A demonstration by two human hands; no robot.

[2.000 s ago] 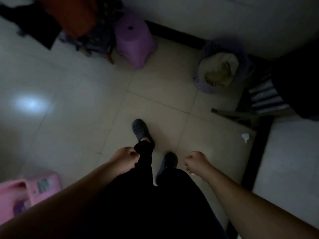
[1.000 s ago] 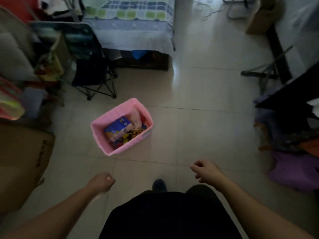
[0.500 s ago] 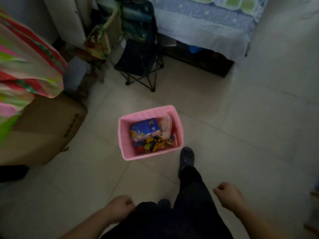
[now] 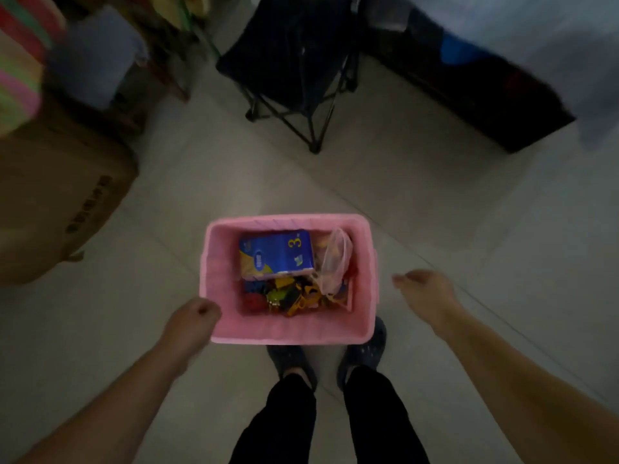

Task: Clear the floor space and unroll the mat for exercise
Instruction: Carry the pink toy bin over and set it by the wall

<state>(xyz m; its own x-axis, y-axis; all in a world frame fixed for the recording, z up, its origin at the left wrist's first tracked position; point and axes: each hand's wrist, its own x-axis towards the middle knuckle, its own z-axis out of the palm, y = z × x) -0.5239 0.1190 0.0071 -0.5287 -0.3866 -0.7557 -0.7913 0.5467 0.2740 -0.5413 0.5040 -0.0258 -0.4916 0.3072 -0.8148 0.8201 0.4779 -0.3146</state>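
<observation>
On the pale tiled floor point(image 4: 435, 202), right in front of the person's dark clogs point(image 4: 291, 360), sits a pink plastic basket point(image 4: 288, 329). It stands upright with its open top facing the camera, and its long axis runs from 9 to 3 o'clock, across the person's stance. Inside, a blue carton marked with a yellow "3" point(image 4: 276, 252) lies toward the 12 o'clock side, its long side parallel to the basket's; a clear plastic bag point(image 4: 335, 262) leans in the 2 o'clock corner, and a jumble of red, yellow and green toys point(image 4: 284, 296) fills the near half.

The left hand point(image 4: 191, 321) is at the basket's 8 o'clock corner, its fingers curled into a loose fist; it overlaps the rim, but whether it touches or grips it cannot be told through the blur. The right hand point(image 4: 423, 289) hovers just beside the basket's 3 o'clock wall, apart from it, fingers loosely bent and holding nothing.

At 12 o'clock stands a dark folding chair point(image 4: 301, 72) on crossed legs. A brown cardboard box point(image 4: 60, 195) sits at 10 o'clock, with striped fabric point(image 4: 16, 68) above it. A bed with a pale cover point(image 4: 536, 38) fills the 1 to 2 o'clock corner. No mat can be made out.
</observation>
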